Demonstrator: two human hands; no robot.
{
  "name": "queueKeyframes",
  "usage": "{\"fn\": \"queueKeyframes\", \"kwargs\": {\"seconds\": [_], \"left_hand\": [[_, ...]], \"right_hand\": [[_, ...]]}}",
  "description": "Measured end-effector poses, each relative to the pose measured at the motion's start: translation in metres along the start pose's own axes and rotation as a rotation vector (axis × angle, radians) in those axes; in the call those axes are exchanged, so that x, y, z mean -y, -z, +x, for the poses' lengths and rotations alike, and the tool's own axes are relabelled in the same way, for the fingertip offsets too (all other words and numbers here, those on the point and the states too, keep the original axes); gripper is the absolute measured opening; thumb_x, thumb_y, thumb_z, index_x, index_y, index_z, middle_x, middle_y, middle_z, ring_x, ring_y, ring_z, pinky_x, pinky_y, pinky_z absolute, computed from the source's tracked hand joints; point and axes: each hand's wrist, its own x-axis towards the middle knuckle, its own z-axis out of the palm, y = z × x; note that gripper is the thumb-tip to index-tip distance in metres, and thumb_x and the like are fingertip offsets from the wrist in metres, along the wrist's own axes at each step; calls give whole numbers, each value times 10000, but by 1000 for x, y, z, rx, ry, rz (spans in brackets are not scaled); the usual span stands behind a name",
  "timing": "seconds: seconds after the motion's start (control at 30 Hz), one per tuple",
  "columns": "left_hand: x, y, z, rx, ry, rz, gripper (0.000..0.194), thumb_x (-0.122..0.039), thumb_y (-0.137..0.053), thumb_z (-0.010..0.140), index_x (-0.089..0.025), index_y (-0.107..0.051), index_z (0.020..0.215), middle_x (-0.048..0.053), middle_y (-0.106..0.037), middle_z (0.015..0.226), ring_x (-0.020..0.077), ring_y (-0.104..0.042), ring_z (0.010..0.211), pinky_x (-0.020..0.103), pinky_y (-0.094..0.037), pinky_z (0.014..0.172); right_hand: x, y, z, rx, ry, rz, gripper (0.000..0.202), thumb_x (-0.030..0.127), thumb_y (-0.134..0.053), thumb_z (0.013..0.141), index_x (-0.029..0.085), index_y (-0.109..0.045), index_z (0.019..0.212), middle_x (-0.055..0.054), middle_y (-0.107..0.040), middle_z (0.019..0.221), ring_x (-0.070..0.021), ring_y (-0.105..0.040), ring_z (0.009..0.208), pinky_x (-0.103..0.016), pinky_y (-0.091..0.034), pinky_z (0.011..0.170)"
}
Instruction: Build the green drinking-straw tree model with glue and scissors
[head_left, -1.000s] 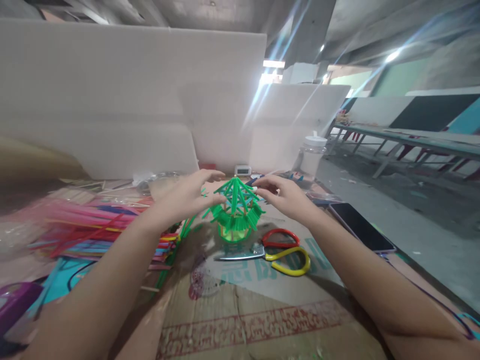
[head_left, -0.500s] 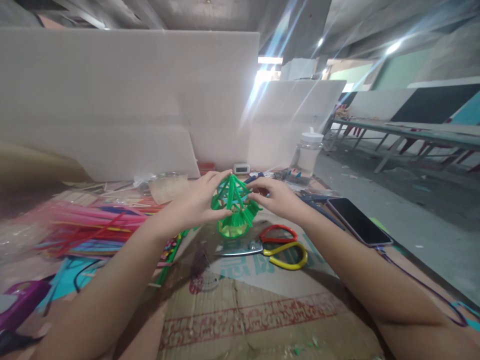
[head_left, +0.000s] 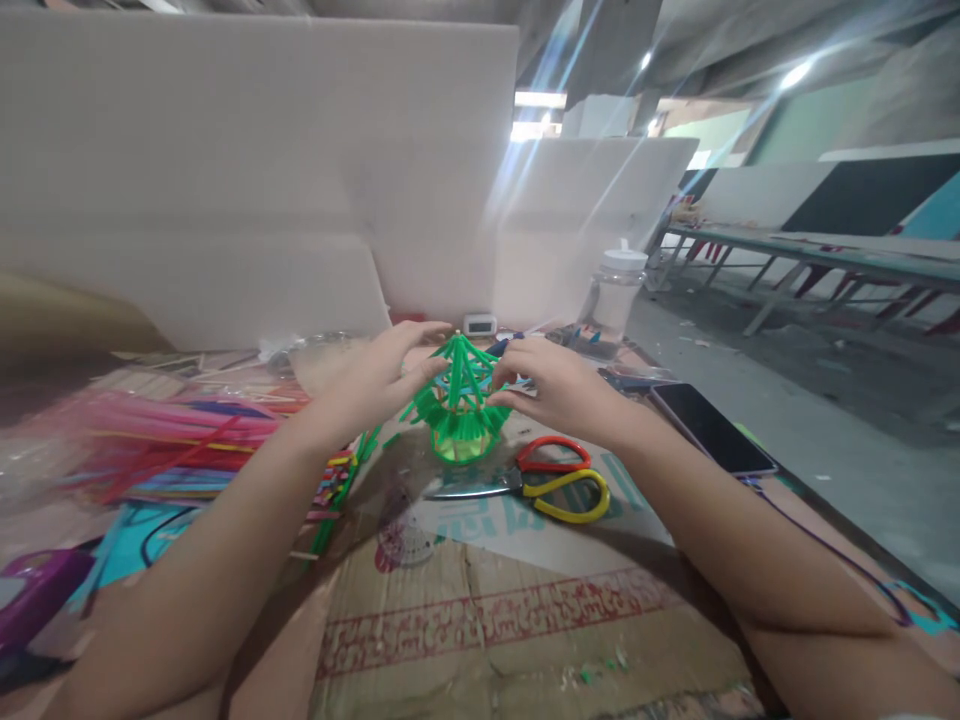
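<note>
A small green model (head_left: 463, 400), seemingly built of pipe cleaners, stands upright on the cardboard, with a pointed frame top, a flared skirt and a pale green base. My left hand (head_left: 382, 378) is at its left side, fingers stretched and thumb apart, the thumb tip close to or touching the frame. On the other side, my right hand (head_left: 555, 385) has its fingers curled, with thumb and forefinger pinched at the model's right edge. Just in front lie scissors (head_left: 559, 482) with one red and one yellow handle, blades pointing left.
Colourful pipe-cleaner-like strips (head_left: 202, 435) lie at the left, above a purple tool (head_left: 49, 600). A phone (head_left: 712, 428) with a cable rests at the right table edge. Behind stand a clear bottle (head_left: 616, 295), a small white digital device (head_left: 480, 325) and white boards (head_left: 255, 150).
My left hand has drawn back leftward from the model, uncovering more of its skirt. My right hand stays at the right edge, its thumb and fingers closer together. The view has tilted slightly down.
</note>
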Motion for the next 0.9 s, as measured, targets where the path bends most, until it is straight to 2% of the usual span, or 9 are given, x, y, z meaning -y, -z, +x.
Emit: {"fn": "queueKeyframes", "kwargs": {"seconds": [0.13, 0.27, 0.37, 0.53, 0.83, 0.9], "left_hand": [[1, 3, 0, 45, 10, -1, 500, -476, -516, 936, -204, -499, 1354, 101, -560, 1385, 248, -508, 1291, 435, -386, 1098], [4, 4, 0, 16, 27, 13, 464, -469, -518, 935, -203, -536, 1315, 94, -588, 1347, 245, -535, 1258, 426, -400, 1082], [5, 3, 0, 32, 27, 33, 459, -438, -552, 916, -196, -545, 1305, 94, -599, 1330, 250, -542, 1245, 424, -412, 1066], [3, 3, 0, 72, 8, 35, 473, -403, -568, 899, -174, -531, 1312, 115, -581, 1349, 252, -532, 1258, 424, -405, 1072], [2, 1, 0, 75, 8, 29, 485, -402, -592, 885, -162, -531, 1302, 131, -583, 1336, 263, -530, 1252, 444, -410, 1062], [3, 3, 0, 72, 4, 29, 474, -408, -586, 888, -173, -537, 1297, 125, -588, 1329, 264, -532, 1249, 446, -413, 1059]], "right_hand": [[1, 1, 0, -82, -14, 36, 104, 257, -597, 928, 180, -646, 878, -34, -626, 807, -158, -542, 770, -296, -417, 714], [4, -10, -1, -170, 100, 71, 177, 252, -547, 954, 192, -713, 967, -50, -640, 846, -162, -562, 797, -303, -442, 710], [10, -20, -1, -170, 171, -2, 232, 258, -529, 966, 174, -736, 1029, -68, -659, 856, -172, -561, 803, -321, -445, 717], [15, -24, 0, -122, 131, -106, 254, 230, -514, 968, 158, -736, 1069, -84, -679, 858, -185, -561, 807, -334, -444, 732], [15, -27, -1, -79, 103, -94, 258, 223, -519, 967, 154, -707, 1129, -85, -679, 881, -191, -583, 846, -330, -450, 753], [14, -26, 0, -113, 108, -53, 235, 213, -518, 964, 153, -710, 1086, -81, -683, 886, -186, -581, 848, -328, -447, 763]]}}
